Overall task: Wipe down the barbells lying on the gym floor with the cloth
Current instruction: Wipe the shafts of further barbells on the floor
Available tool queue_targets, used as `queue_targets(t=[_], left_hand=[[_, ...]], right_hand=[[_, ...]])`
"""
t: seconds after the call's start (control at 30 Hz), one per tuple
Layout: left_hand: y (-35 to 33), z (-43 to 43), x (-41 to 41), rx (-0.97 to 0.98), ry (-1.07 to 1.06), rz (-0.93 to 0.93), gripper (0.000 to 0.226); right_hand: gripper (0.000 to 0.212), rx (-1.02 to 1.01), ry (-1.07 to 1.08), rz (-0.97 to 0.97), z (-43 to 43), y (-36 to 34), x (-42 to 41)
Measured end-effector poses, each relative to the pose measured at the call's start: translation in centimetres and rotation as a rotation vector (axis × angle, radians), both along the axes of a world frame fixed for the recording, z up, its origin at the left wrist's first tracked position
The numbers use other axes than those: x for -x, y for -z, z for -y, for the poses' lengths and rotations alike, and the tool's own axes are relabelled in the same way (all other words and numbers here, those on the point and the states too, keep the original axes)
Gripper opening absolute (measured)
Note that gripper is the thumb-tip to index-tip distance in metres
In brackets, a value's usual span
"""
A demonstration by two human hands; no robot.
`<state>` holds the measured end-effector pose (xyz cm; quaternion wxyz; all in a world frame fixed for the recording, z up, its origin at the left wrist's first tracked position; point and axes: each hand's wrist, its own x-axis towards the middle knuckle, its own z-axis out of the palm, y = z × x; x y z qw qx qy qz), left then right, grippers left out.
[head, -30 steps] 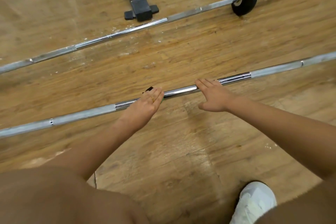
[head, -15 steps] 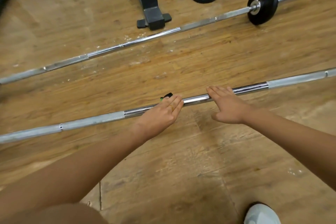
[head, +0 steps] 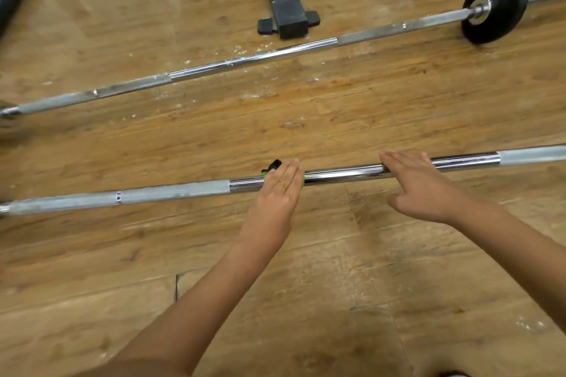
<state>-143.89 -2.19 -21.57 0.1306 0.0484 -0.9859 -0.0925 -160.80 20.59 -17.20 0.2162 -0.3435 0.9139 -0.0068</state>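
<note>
The near barbell (head: pixel 343 174) lies flat on the wooden gym floor (head: pixel 306 119) right across my front. Its long axis runs from my left to my right and climbs a little toward the far side at the right end. My left hand (head: pixel 277 193) is on its smooth chrome middle, fingers (head: pixel 289 173) straight and close together, pressing a small green and black cloth (head: pixel 272 167) down onto the bar. Only the edges of the cloth peek out past my fingertips and at the side, and I cannot tell whether my thumb wraps underneath. My right hand (head: pixel 425 190) is further right on the same chrome stretch, released and flat, its fingers laid over the top of the bar and holding nothing; I take that to be steadying it against rolling. The cloth hand sits just beside the grey knurled section on its left, so I judge the wipe has to travel along the bar's length, not across it, and the left hand is the one placed to do it. The far barbell (head: pixel 245 58) lies roughly parallel, well apart beyond both hands, with a black plate (head: pixel 494 4) on its right end and white flecks on the floor beside it. I judge it is beyond the cloth's reach from here.
</note>
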Motion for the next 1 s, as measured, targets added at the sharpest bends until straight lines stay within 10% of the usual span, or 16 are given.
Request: queue_targets(t=[1.0], left_hand=[[-0.5,1.7,-3.7,-0.165,-0.221,0.009,0.051]], right_hand=[[0.098,0.162,-0.208,-0.095,3.8,2.4,-7.2]])
